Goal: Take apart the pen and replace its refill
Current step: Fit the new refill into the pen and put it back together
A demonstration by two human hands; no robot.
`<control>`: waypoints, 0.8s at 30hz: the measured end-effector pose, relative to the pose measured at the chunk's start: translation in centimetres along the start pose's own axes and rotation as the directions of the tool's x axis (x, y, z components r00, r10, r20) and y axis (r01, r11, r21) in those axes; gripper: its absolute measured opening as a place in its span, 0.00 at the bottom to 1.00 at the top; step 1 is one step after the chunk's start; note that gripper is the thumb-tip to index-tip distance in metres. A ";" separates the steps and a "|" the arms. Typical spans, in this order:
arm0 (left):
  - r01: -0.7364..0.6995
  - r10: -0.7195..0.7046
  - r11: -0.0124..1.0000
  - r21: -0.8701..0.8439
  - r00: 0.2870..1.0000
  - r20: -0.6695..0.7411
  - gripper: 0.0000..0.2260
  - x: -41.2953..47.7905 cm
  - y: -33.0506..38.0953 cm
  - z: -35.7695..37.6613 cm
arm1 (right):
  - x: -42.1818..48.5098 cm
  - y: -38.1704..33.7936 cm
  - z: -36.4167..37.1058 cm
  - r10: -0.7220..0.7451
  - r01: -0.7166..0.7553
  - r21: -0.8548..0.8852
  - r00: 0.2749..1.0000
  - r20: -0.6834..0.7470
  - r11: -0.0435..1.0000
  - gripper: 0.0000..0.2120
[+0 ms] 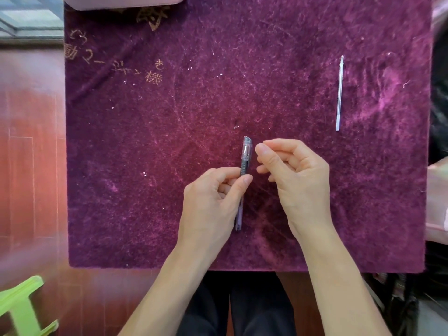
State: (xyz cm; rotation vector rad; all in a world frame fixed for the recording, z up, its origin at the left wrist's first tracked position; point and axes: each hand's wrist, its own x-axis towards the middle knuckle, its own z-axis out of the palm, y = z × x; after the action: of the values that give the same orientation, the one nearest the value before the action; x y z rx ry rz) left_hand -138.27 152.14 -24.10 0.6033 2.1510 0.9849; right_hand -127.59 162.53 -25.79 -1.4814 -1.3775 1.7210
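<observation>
A clear pen (245, 158) with a dark rubber grip and a cap on its far end points away from me over the purple mat (145, 190). My left hand (213, 202) pinches it at the grip between thumb and fingers. My right hand (293, 173) hovers just right of the capped end, fingers curled loosely, holding nothing and apart from the pen. A thin clear refill (339, 93) lies alone on the mat at the far right, pointing away from me.
The mat carries gold embroidered characters (152, 73) at the far left. A white object (121, 1) overlaps its far edge. A green plastic stool (19, 309) stands on the red floor at lower left. Dark clutter lies past the mat's right edge.
</observation>
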 end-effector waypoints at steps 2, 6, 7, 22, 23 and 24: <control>0.029 -0.029 0.999 0.018 0.999 -0.029 0.08 0.9 0.0 -0.2 | -0.1 0.2 -0.5 0.022 -0.022 -0.025 1.000 0.002 0.999 0.04; 0.057 -0.047 0.994 0.090 0.994 -0.102 0.09 3.2 0.4 -0.7 | -0.7 0.8 -1.4 0.056 -0.056 -0.095 0.998 -0.007 0.994 0.02; 0.052 -0.040 0.993 0.109 0.993 -0.113 0.10 3.8 0.5 -0.8 | -0.9 0.9 -1.5 0.062 -0.064 -0.100 0.998 -0.019 0.993 0.03; 0.030 0.038 0.947 0.319 0.978 -0.205 0.11 11.1 3.3 -0.7 | -2.0 2.3 -3.0 0.117 -0.130 -0.140 0.988 -0.097 0.982 0.06; 0.030 0.040 0.946 0.323 0.978 -0.207 0.11 11.1 3.3 -0.7 | -2.1 2.3 -3.0 0.117 -0.130 -0.143 0.988 -0.097 0.981 0.06; 0.027 0.043 0.946 0.324 0.977 -0.209 0.11 11.0 3.3 -0.7 | -2.1 2.2 -3.0 0.116 -0.129 -0.144 0.989 -0.097 0.981 0.06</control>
State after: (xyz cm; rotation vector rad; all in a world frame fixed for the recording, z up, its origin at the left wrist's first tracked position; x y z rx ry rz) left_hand -145.61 160.94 -25.52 0.6870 2.5327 0.7281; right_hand -123.68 161.03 -26.57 -1.7363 -1.4223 1.6332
